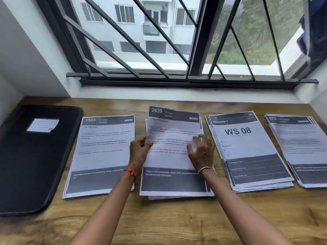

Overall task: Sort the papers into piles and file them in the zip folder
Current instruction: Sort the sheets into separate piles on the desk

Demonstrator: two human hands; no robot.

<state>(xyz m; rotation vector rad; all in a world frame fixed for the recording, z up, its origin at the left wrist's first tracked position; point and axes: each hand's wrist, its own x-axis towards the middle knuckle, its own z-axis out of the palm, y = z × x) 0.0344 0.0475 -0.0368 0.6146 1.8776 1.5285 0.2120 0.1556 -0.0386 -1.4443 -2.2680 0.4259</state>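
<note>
This looks like a room in a home or flat. A big window [200, 41] with dark metal bars [113, 36] fills the top of the frame, and through it you can see a white building [175, 35] with a balcony and green trees [251, 20] at the upper right. Below it, a wooden tabletop [177, 218] sits between white walls [30, 55], with piles of printed papers [247, 147] and a black zip folder [26, 165] at the left.

Four paper piles [247, 147] were lined up on the tabletop [177, 220], zip folder [31, 165] parked far left. Middle pile's top sheet [169, 156] was pinched by the left hand [139, 149], right hand [200, 151] rested on it.
</note>
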